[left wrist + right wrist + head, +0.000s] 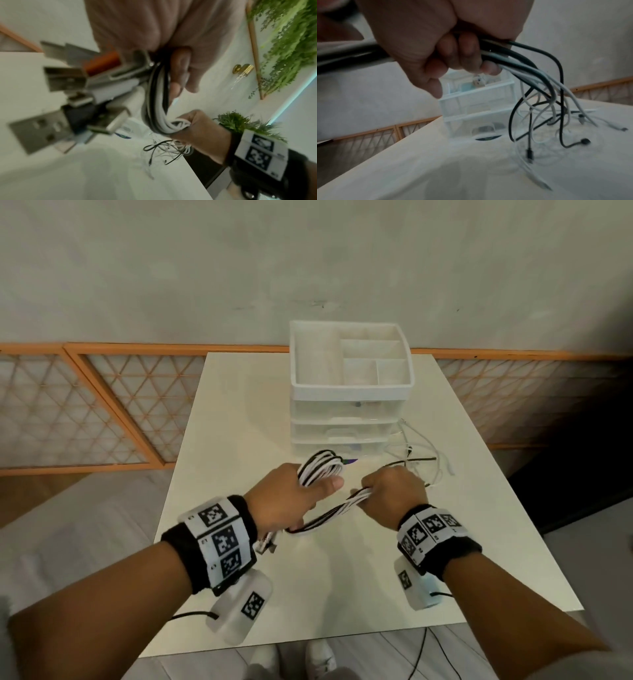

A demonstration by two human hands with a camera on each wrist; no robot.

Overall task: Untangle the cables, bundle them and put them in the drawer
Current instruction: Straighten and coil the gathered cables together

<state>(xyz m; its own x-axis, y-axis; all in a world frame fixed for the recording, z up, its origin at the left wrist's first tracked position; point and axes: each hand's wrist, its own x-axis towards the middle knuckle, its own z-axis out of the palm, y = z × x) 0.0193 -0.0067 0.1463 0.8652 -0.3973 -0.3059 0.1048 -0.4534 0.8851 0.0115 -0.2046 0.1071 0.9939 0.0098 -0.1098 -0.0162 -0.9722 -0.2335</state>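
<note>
Presently, both hands work above a white worktop, with the cables stretched between them as one black-and-white bundle. Left hand, at 9 o'clock of the bundle, has its fingers curled round a coil of looped cable; the loops rise past the thumb towards 12 o'clock. From the left wrist view, a cluster of USB plugs (blurred, several metal ends, one with an orange insert) hangs out beside that palm. Right hand, at 3 o'clock of the bundle, is closed in a fist on the same strands; its fingers are wrapped tight round black and white leads, as the right wrist view confirms.

Beyond the right fist the loose cable ends fall towards 4 o'clock and lie tangled on the worktop, small connectors resting on the surface. This loose tangle sits just beside the lower right corner of the drawer unit.

Drawer unit: translucent white plastic, stacked drawers, all pushed in as far as can be judged, standing at 12 o'clock of the hands near the far edge of the worktop. An open divided tray forms its top. Small items show faintly through the drawer fronts; they cannot be identified.

Both wrists carry black bands with printed marker tags
</note>
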